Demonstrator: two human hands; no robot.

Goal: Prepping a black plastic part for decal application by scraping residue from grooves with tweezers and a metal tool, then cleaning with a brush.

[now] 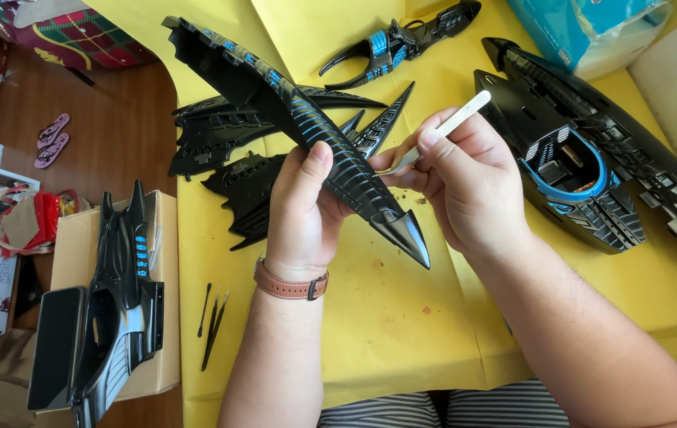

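left grip: left hand (300, 208) is wrapped tight round the middle of the long black wing piece (307, 127), thumb on top, brown watch strap on the wrist

wing piece: black with blue ribs, held up off the bench, pointed tip down at 5 o'clock from the hand, wide end way up at 10 o'clock

right grip: right hand (465, 182) is pinched shut on a thin white-handled tool (448, 127), pen style, handle sticking out at 1 o'clock, working end right at the wing's edge at 9 o'clock from the fingers

just beyond: two more flat black wing panels (259, 150) on the yellow bench (386, 317), at 12 o'clock from the left hand

further out: big black hull with blue cockpit rim (584, 158) at 3 o'clock, small claw-shaped part (398, 43) at 12, black tweezers (213, 321) at 8, another black body (120, 301) on a cardboard box at 9

what could go wrong: tool tip sits really close to the left fingers, so if it slips it probably nicks skin or scratches the paint. The wing's held at one spot only, so pushing hard could flex it or snap that thin tip
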